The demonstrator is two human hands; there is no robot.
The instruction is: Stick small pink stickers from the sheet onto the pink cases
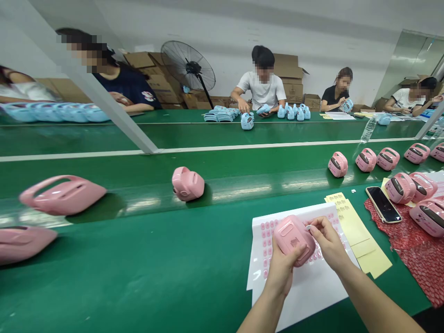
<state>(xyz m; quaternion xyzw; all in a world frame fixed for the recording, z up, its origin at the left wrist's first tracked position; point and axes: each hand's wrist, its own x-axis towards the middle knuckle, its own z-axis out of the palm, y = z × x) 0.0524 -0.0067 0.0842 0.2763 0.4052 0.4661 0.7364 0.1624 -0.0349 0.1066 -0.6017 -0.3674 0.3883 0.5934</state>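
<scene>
Both forearms reach over the green desk, which spans the whole view. On it lies a white sticker sheet with rows of pink labels. Above that sheet the left hand grips a pink casing from below. Smaller, the right hand pinches a tiny white piece at the casing's upper edge.
</scene>
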